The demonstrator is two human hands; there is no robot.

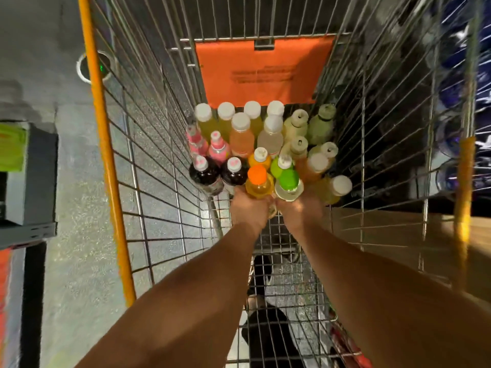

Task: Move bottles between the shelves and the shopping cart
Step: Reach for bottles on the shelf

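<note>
1. You are looking down into a wire shopping cart [164, 144] with orange rails along its top edges; its mesh walls and floor fill most of the view.
2. An orange flap [261, 73] with dark print stands against the cart's far end.
3. A cluster of upright bottles [265, 142] stands packed on the cart floor in front of that flap: white-capped yellow and pale ones at the back, pink ones at the left, two dark ones at the front left.
4. Your left hand [249, 211] is wrapped around the body of an orange-capped bottle [259, 183] at the near edge of the cluster, fingers closed on it.
5. Your right hand [301, 213] grips a green-capped bottle [289, 185] just beside it, fingers closed likewise; the two hands touch.
</note>
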